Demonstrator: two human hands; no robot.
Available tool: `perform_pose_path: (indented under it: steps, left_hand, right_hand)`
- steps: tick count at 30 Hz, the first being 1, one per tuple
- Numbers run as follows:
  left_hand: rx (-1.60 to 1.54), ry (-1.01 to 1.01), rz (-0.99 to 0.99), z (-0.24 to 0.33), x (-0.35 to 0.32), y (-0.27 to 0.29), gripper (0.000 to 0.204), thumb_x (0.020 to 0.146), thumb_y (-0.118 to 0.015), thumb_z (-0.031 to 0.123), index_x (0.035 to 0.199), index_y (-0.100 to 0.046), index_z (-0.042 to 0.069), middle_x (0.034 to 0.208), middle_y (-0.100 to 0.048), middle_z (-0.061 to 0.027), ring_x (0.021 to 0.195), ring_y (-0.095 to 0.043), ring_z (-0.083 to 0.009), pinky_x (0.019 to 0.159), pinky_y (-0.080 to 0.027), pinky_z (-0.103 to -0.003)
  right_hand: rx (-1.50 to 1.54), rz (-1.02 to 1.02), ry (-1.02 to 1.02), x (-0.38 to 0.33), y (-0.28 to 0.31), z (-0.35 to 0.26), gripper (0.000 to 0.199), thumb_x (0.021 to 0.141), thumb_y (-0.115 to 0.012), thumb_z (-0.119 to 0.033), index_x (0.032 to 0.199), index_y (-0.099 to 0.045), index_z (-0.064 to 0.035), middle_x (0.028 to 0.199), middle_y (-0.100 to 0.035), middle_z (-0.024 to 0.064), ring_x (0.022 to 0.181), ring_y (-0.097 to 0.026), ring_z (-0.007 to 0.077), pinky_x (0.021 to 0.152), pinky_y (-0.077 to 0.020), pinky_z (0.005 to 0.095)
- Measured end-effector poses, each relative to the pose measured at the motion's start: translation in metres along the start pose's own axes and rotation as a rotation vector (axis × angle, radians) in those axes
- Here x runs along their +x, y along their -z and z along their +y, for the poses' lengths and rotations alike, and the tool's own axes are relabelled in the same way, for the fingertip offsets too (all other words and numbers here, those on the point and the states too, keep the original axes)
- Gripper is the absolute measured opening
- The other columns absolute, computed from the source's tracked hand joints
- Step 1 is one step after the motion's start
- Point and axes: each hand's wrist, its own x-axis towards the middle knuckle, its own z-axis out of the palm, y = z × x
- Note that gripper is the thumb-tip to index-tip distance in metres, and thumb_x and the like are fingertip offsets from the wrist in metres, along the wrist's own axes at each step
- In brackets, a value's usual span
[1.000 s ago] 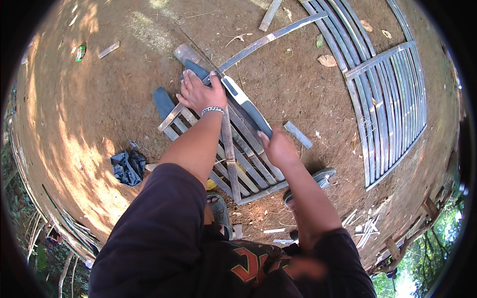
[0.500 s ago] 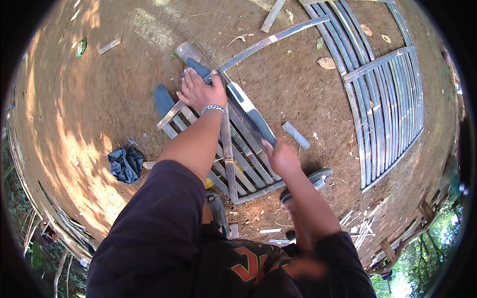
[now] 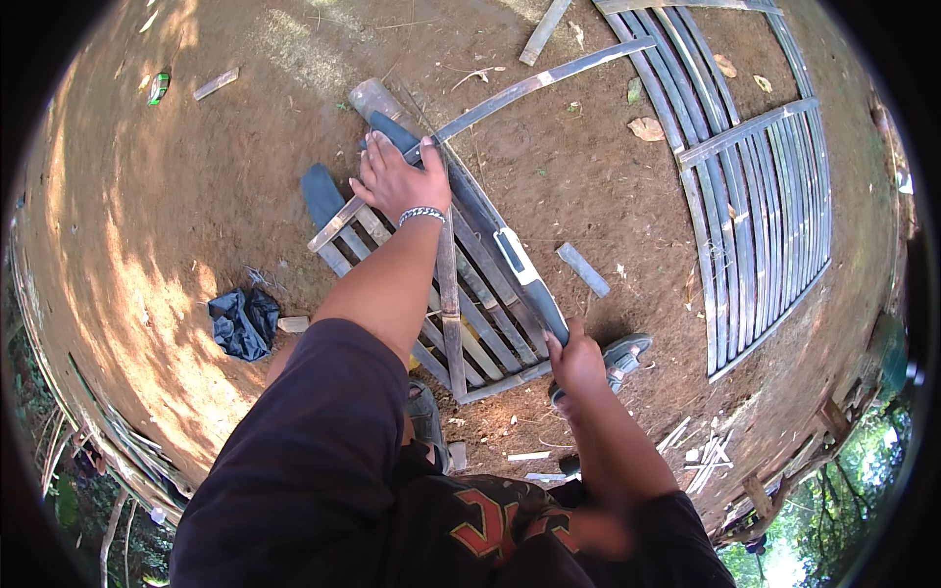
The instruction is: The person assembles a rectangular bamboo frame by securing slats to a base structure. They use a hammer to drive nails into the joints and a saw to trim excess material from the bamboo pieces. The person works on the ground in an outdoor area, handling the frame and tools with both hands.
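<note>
My left hand [image 3: 404,184], with a chain bracelet at the wrist, grips the near end of a long bamboo strip [image 3: 549,76] and presses it down over a slatted bamboo frame [image 3: 480,294]. Its thumb and fingers lie apart on either side of the strip's end. My right hand [image 3: 578,365] is closed round the dark handle of a saw [image 3: 537,284] with a pale panel near the blade. The thin blade, seen nearly edge-on, runs past my left thumb beside the strip's end. A thick bamboo piece [image 3: 371,95] lies just beyond.
A larger slatted bamboo panel [image 3: 725,186] lies on the dirt at the far right. Loose offcuts [image 3: 583,269] are scattered about, with a black plastic bag [image 3: 243,323] to the left. My sandalled feet [image 3: 622,361] stand at the frame's near end.
My right hand has drawn the saw back toward me and to the right. The left hand has stayed in place on the strip.
</note>
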Motion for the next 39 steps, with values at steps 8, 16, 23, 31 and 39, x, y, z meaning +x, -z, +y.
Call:
perform_pose_path:
  steps: [8,16,23,31,39]
  left_hand:
    - [0.011,-0.003,-0.025,0.003,-0.004,-0.002,0.08,0.091,-0.051,0.052,0.15,-0.039,0.0,0.158,-0.037,-0.0139,0.145,-0.031,-0.031,0.121,-0.008,-0.056]
    - [0.007,-0.022,0.021,0.009,0.001,-0.007,0.079,0.091,-0.051,0.053,0.15,-0.039,0.001,0.157,-0.037,-0.0122,0.145,-0.032,-0.0305,0.121,-0.009,-0.056]
    - [0.014,-0.024,0.021,0.001,0.001,-0.008,0.08,0.091,-0.051,0.053,0.15,-0.038,0.001,0.159,-0.036,-0.012,0.146,-0.031,-0.03,0.121,-0.008,-0.056]
    - [0.005,-0.004,-0.008,0.004,-0.001,-0.003,0.08,0.091,-0.049,0.054,0.15,-0.039,0.001,0.158,-0.037,-0.0132,0.146,-0.03,-0.0304,0.121,-0.008,-0.056]
    - [0.026,0.002,-0.005,0.004,0.0,0.0,0.075,0.095,-0.043,0.054,0.151,-0.039,0.004,0.159,-0.036,-0.0103,0.146,-0.031,-0.0303,0.121,-0.008,-0.056]
  right_hand:
    - [-0.032,0.047,0.062,0.055,0.015,-0.061,0.053,0.098,-0.056,-0.049,0.109,-0.052,0.0031,0.085,-0.067,0.0293,0.083,-0.068,0.0468,0.076,-0.0545,0.0546]
    - [-0.033,0.053,0.087,0.064,0.022,-0.061,0.056,0.098,-0.053,-0.052,0.112,-0.051,0.0022,0.088,-0.067,0.0295,0.089,-0.067,0.0461,0.079,-0.0536,0.0546]
    - [0.013,-0.064,-0.073,0.003,-0.003,0.01,0.054,0.098,-0.055,-0.049,0.112,-0.053,0.0025,0.086,-0.068,0.0274,0.083,-0.067,0.0474,0.076,-0.0534,0.0546]
    - [0.109,0.102,0.016,0.042,0.056,-0.054,0.045,0.098,-0.057,-0.046,0.107,-0.054,-0.0019,0.082,-0.067,0.0266,0.081,-0.066,0.0475,0.074,-0.0521,0.0553]
    - [-0.085,0.573,-0.142,0.069,0.062,0.077,0.039,0.096,-0.06,-0.037,0.111,-0.053,-0.0021,0.095,-0.066,0.0252,0.088,-0.065,0.0464,0.076,-0.0516,0.0552]
